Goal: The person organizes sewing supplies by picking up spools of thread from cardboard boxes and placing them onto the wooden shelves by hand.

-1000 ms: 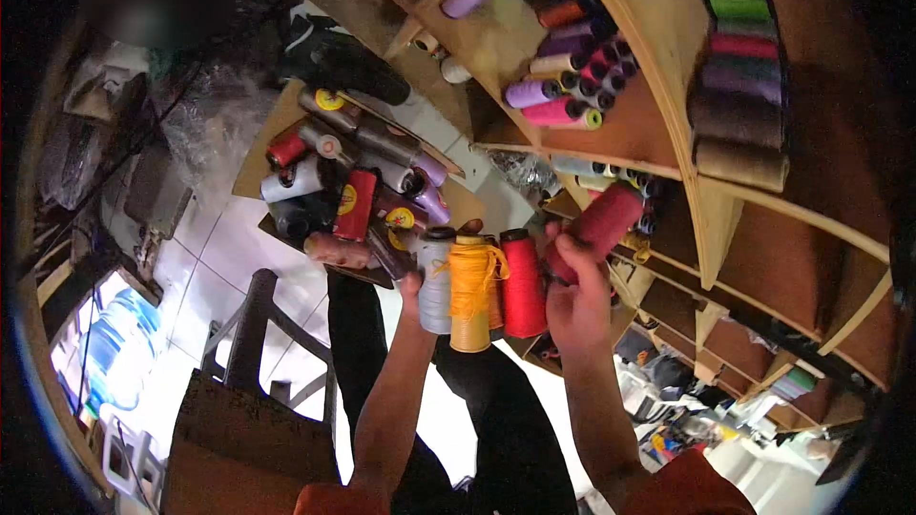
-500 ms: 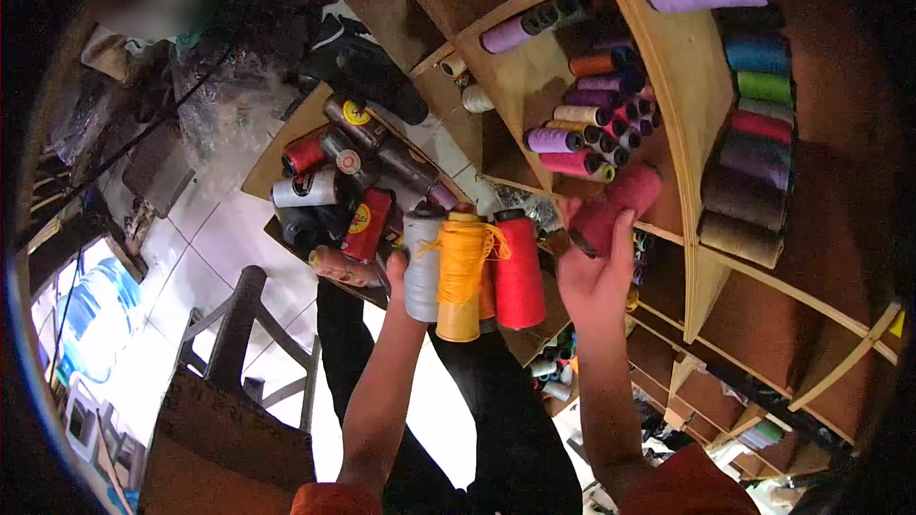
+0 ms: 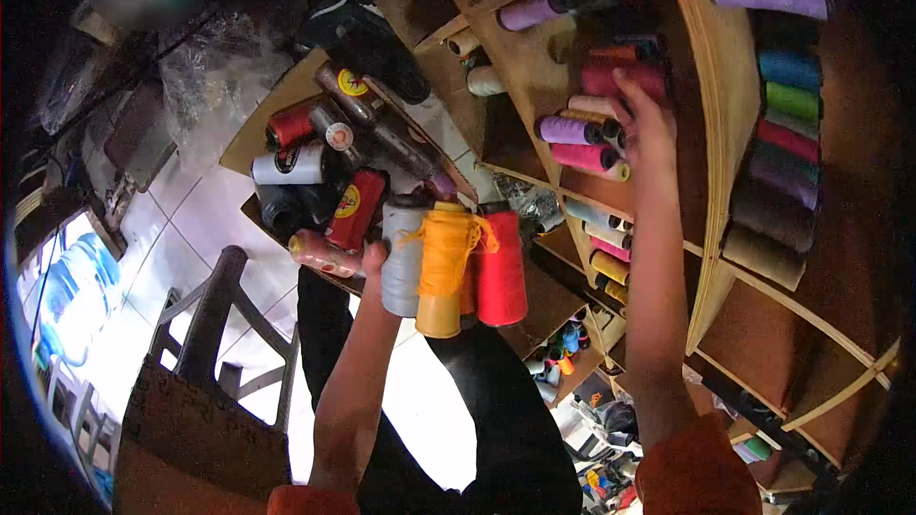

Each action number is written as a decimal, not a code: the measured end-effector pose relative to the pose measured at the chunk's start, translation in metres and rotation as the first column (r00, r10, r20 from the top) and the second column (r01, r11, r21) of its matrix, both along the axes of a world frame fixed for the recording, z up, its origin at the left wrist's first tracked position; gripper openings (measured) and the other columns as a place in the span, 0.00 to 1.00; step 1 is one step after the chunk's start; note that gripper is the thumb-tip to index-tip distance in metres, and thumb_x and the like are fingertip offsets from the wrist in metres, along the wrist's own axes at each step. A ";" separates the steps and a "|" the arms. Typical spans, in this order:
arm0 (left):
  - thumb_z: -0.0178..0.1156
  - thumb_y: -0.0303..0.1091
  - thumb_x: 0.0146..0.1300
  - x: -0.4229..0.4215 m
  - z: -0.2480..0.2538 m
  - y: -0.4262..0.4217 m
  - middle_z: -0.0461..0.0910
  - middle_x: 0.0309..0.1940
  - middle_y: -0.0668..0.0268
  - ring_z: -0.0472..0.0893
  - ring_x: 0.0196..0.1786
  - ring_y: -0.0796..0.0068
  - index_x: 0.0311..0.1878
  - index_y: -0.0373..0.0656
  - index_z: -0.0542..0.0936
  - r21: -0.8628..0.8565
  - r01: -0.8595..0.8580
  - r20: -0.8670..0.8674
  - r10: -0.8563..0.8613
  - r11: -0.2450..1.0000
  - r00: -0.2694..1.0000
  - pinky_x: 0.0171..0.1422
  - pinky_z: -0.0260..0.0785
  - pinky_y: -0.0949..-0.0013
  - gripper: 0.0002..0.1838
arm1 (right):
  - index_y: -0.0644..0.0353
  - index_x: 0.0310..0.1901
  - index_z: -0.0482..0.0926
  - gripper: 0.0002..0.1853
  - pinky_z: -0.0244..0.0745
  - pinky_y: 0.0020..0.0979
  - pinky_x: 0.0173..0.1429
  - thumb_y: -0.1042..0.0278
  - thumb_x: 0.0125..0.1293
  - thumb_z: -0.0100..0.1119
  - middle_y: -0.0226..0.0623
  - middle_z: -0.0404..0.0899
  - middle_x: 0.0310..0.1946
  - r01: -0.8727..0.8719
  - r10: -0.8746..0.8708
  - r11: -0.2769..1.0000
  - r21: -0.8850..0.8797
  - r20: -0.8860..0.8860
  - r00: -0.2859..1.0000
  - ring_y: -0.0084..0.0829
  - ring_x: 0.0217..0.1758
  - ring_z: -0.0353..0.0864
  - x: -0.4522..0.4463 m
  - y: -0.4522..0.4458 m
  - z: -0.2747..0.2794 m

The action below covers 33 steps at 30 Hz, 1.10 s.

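Observation:
My left hand (image 3: 375,262) holds several thread spools together: a grey one (image 3: 402,262), a yellow-orange one (image 3: 442,272) with loose thread wound round it, and a red one (image 3: 502,267); its fingers are mostly hidden behind them. My right hand (image 3: 647,119) reaches into a shelf compartment, its fingers at a dark red spool (image 3: 625,78). That spool lies above a stack holding a cream spool, a lilac spool (image 3: 571,130) and a pink spool (image 3: 584,155).
At left stands an open cardboard box (image 3: 272,114) filled with spools. Wooden shelving (image 3: 716,133) spans the right, with more spools in an upright column. A chair or stool frame (image 3: 215,315) is at lower left; a plastic bag (image 3: 215,76) lies upper left.
My right hand has moved up and right with the dark red spool into the shelf compartment. My left hand still holds its spools, slightly further left. The view has shifted.

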<state>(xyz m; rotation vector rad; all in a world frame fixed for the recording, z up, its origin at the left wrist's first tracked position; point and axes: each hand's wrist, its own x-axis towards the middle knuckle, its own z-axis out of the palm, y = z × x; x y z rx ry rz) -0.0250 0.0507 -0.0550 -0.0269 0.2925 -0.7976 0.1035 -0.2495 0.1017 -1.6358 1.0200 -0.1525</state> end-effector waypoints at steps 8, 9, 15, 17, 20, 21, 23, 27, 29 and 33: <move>0.60 0.69 0.41 0.007 0.007 0.005 0.66 0.61 0.55 0.71 0.60 0.58 0.66 0.39 0.58 -0.010 -0.010 -0.024 0.010 1.000 1.000 0.64 0.64 0.56 0.55 | 0.61 0.59 0.69 0.41 0.60 0.39 0.65 0.52 0.42 0.72 0.46 0.68 0.59 -0.320 0.161 0.778 -0.541 -0.320 0.934 0.41 0.62 0.67 0.043 -0.131 -0.070; 0.61 0.68 0.41 0.008 0.007 0.005 0.66 0.61 0.55 0.71 0.60 0.58 0.66 0.39 0.58 -0.007 -0.011 -0.023 0.011 1.000 1.000 0.64 0.64 0.56 0.55 | 0.62 0.59 0.69 0.43 0.60 0.40 0.65 0.51 0.40 0.72 0.49 0.69 0.59 -0.384 0.168 0.673 -0.632 -0.376 0.911 0.42 0.62 0.68 0.047 -0.130 -0.068; 0.62 0.66 0.41 0.007 0.002 0.009 0.67 0.60 0.55 0.71 0.59 0.58 0.66 0.38 0.58 0.000 -0.018 -0.045 0.018 1.000 0.999 0.64 0.64 0.56 0.54 | 0.58 0.53 0.74 0.39 0.67 0.39 0.61 0.53 0.35 0.75 0.47 0.75 0.52 -0.626 0.238 0.444 -0.642 -0.588 0.773 0.45 0.56 0.73 0.055 -0.157 -0.086; 0.63 0.65 0.41 0.006 -0.003 0.009 0.67 0.60 0.55 0.72 0.59 0.58 0.66 0.38 0.59 0.007 -0.017 -0.053 0.018 1.000 0.998 0.64 0.64 0.56 0.54 | 0.55 0.53 0.75 0.38 0.67 0.39 0.61 0.52 0.35 0.75 0.44 0.76 0.52 -0.691 0.183 0.399 -0.603 -0.686 0.704 0.45 0.56 0.74 0.056 -0.146 -0.076; 0.64 0.64 0.41 0.008 -0.004 0.009 0.68 0.60 0.55 0.72 0.59 0.58 0.65 0.38 0.59 0.003 -0.018 -0.057 0.018 1.000 0.998 0.64 0.64 0.56 0.53 | 0.50 0.53 0.76 0.37 0.67 0.39 0.61 0.50 0.36 0.74 0.41 0.76 0.53 -0.713 0.164 0.379 -0.590 -0.716 0.679 0.43 0.55 0.75 0.053 -0.125 -0.066; 0.64 0.63 0.41 0.008 -0.004 0.009 0.68 0.59 0.55 0.72 0.58 0.58 0.65 0.38 0.59 0.002 -0.017 -0.057 0.017 1.000 0.998 0.64 0.64 0.56 0.53 | 0.52 0.53 0.75 0.36 0.69 0.39 0.59 0.49 0.38 0.73 0.42 0.76 0.52 -0.713 0.115 0.291 -0.638 -0.716 0.688 0.43 0.54 0.75 0.052 -0.128 -0.071; 0.65 0.62 0.41 0.010 -0.004 0.010 0.68 0.59 0.55 0.72 0.58 0.58 0.65 0.38 0.59 -0.003 -0.017 -0.060 0.017 1.000 0.998 0.64 0.65 0.56 0.53 | 0.56 0.52 0.75 0.35 0.71 0.39 0.56 0.47 0.42 0.71 0.45 0.77 0.49 -0.702 0.021 0.103 -0.705 -0.704 0.710 0.44 0.53 0.76 0.050 -0.132 -0.084; 0.66 0.60 0.41 0.014 -0.001 0.014 0.69 0.59 0.54 0.73 0.58 0.58 0.65 0.37 0.60 -0.004 -0.013 -0.065 0.013 1.000 0.998 0.64 0.65 0.56 0.52 | 0.58 0.50 0.76 0.35 0.70 0.37 0.56 0.44 0.42 0.70 0.46 0.77 0.49 -0.755 0.096 0.058 -0.654 -0.749 0.656 0.45 0.53 0.76 0.049 -0.097 -0.061; 0.66 0.60 0.41 0.018 0.001 0.014 0.69 0.58 0.54 0.73 0.58 0.58 0.65 0.37 0.60 -0.011 -0.013 -0.069 0.012 1.000 0.998 0.63 0.65 0.56 0.51 | 0.56 0.49 0.76 0.30 0.72 0.36 0.50 0.47 0.47 0.68 0.40 0.79 0.44 -0.712 0.150 0.000 -0.702 -0.704 0.694 0.40 0.47 0.77 0.044 -0.084 -0.054; 0.67 0.58 0.41 0.022 0.006 0.013 0.70 0.58 0.54 0.73 0.57 0.58 0.64 0.37 0.60 -0.034 -0.006 -0.072 0.004 0.999 0.997 0.63 0.65 0.56 0.51 | 0.55 0.48 0.78 0.23 0.74 0.33 0.42 0.52 0.53 0.66 0.32 0.81 0.36 -0.710 0.548 0.512 -0.483 -0.453 0.704 0.33 0.36 0.79 0.019 0.027 -0.006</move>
